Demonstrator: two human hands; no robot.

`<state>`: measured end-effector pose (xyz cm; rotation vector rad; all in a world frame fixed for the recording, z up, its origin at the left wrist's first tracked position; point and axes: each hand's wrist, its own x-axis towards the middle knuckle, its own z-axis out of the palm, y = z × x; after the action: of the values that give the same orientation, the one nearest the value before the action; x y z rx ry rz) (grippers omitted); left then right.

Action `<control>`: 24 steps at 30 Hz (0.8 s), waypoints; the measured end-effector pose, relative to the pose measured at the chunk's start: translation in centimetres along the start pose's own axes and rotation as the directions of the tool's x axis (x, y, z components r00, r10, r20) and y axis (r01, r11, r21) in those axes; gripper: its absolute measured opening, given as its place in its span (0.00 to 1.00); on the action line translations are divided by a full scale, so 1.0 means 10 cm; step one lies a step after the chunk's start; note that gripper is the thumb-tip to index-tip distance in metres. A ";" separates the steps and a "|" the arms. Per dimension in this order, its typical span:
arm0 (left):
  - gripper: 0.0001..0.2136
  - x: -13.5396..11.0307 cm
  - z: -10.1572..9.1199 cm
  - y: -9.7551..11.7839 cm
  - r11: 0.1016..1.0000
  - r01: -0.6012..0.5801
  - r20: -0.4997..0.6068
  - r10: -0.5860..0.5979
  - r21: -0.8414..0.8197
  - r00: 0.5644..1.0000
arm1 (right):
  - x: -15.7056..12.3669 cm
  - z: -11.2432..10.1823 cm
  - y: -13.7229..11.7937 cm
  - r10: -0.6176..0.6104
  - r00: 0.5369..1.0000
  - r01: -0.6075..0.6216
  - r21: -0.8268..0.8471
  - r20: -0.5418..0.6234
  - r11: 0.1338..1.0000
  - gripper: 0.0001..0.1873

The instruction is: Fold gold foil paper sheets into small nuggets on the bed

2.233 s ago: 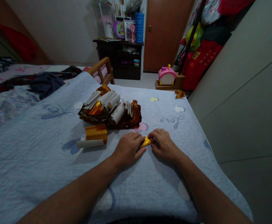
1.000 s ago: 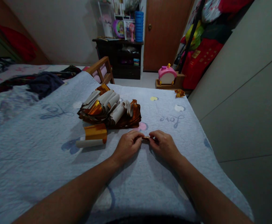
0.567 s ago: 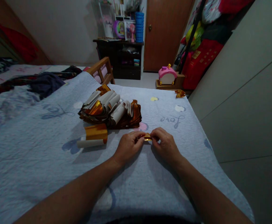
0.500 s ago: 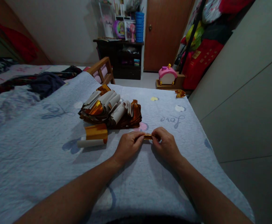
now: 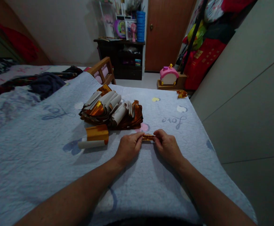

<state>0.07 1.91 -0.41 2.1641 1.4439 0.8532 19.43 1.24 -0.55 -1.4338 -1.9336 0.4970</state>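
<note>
A small folded piece of gold foil paper (image 5: 148, 137) lies low over the pale blue bedspread (image 5: 45, 163). My left hand (image 5: 128, 147) pinches its left end and my right hand (image 5: 167, 146) pinches its right end, fingers curled closed on it. Just beyond my hands lies a heap of gold and white paper sheets (image 5: 110, 110). To the left of my left hand rests a curled gold and white sheet (image 5: 94, 136).
Dark clothes (image 5: 45, 83) lie at the bed's far left. A wooden chair (image 5: 102, 70) stands past the bed edge. One folded gold piece (image 5: 181, 93) sits at the bed's far right corner. A pink toy (image 5: 168, 75), a dark shelf unit (image 5: 122, 58) and a grey wardrobe (image 5: 245, 88) surround the bed.
The gold paper went from a flat triangle pressed on the bedspread to a narrow strip stretched between both hands. My hands have drawn slightly apart along it.
</note>
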 end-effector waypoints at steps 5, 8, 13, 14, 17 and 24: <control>0.12 -0.01 0.01 -0.02 0.995 -0.036 -0.003 0.036 0.091 0.999 | -0.01 0.00 -0.01 -0.011 0.999 0.011 -0.020 0.042 1.000 0.06; 0.12 -0.01 0.01 -0.02 0.991 -0.057 0.002 0.057 0.124 0.998 | -0.01 -0.01 -0.03 -0.025 0.997 0.025 0.000 0.069 1.000 0.06; 0.11 -0.01 0.01 -0.03 0.988 -0.067 -0.003 0.068 0.137 0.998 | -0.01 -0.01 -0.04 -0.035 0.997 0.033 0.033 0.076 0.999 0.05; 0.12 -0.01 0.00 -0.03 0.988 -0.069 -0.004 0.070 0.140 0.998 | -0.01 -0.01 -0.04 -0.032 0.997 0.030 0.033 0.072 0.999 0.05; 0.12 -0.01 0.00 -0.05 0.985 -0.072 0.001 0.073 0.156 0.997 | -0.01 -0.02 -0.04 -0.020 0.998 0.018 0.022 0.062 1.000 0.04; 0.13 -0.02 0.01 -0.09 0.983 -0.084 -0.004 0.086 0.164 0.996 | 0.00 -0.04 -0.05 0.046 0.999 -0.046 -0.023 0.028 0.999 0.06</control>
<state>-0.51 2.06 -1.14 2.3602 1.4835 0.8023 19.38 1.03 -0.01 -1.4960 -1.9381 0.5214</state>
